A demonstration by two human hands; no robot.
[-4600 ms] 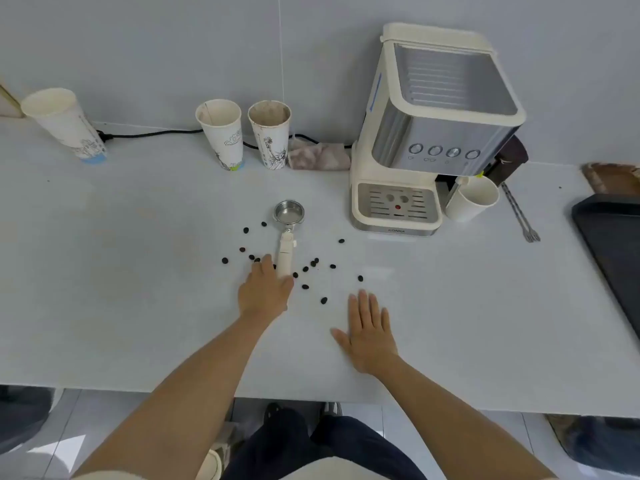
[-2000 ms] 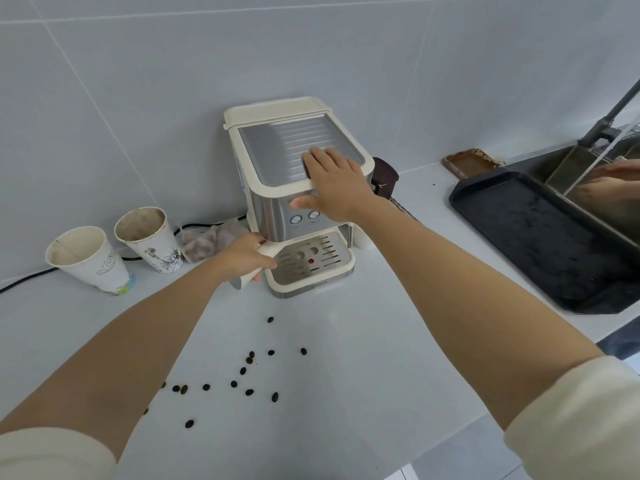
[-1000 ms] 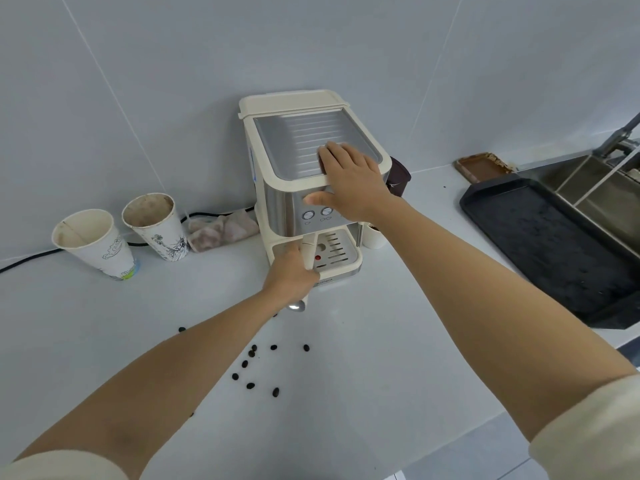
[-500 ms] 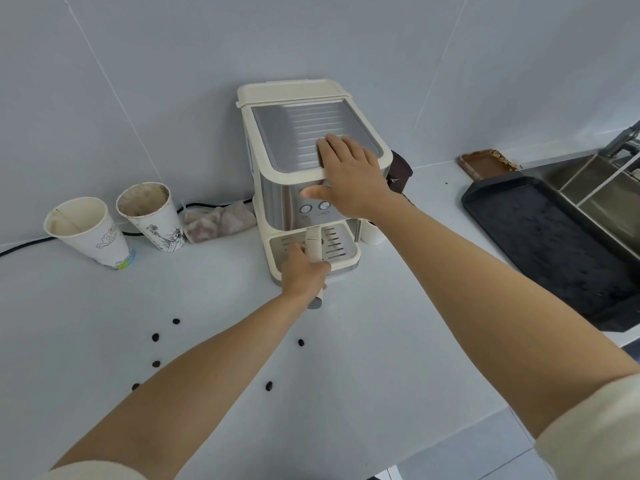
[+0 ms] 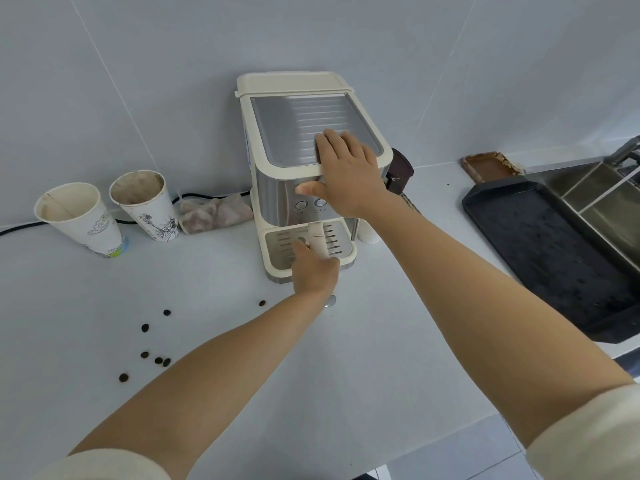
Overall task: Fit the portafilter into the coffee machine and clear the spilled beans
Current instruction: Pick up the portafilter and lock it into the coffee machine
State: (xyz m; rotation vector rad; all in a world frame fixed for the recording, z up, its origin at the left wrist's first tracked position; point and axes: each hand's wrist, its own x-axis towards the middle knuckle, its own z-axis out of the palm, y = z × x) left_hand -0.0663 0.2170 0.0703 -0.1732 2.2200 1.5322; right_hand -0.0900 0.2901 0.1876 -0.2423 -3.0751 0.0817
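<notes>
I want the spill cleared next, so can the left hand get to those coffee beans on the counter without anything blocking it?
Probably yes. The coffee beans lie on bare counter beside the left forearm, nothing around them. But the left hand is closed on the portafilter handle and must let go first.

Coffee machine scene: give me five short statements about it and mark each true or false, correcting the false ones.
1. The right hand lies flat on top of the coffee machine. True.
2. The left hand holds the portafilter by its cream handle, in front of the machine. True.
3. All the spilled coffee beans have been cleared. False: several still lie on the counter, left of the left forearm.
4. Both paper cups stand right of the machine. False: they stand to its left, by the wall.
5. The black tray lies on top of the machine. False: it lies on the counter at the right, beside the sink.
</notes>
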